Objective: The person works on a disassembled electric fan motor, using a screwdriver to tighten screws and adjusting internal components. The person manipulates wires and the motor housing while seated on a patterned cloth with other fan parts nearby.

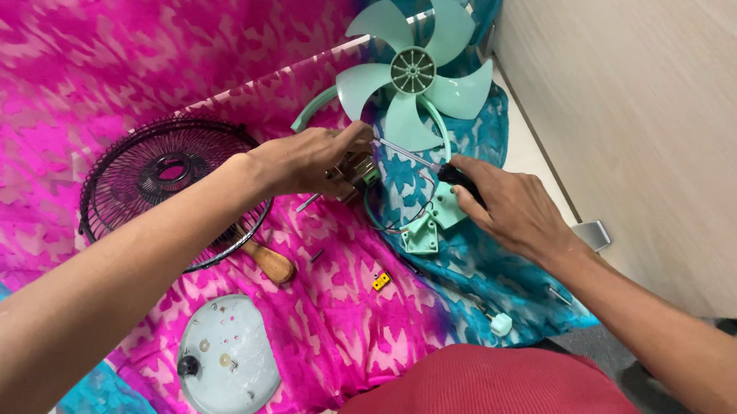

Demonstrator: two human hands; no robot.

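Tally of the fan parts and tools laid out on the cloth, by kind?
Fan blade, mint green: 1
Wire guard, dark: 1
Round base plate, pale: 1
Mint bracket: 1
Motor block, under left hand: 1
Screwdriver, in right hand: 1
Wooden handle: 1
Small yellow piece: 1
Total: 8
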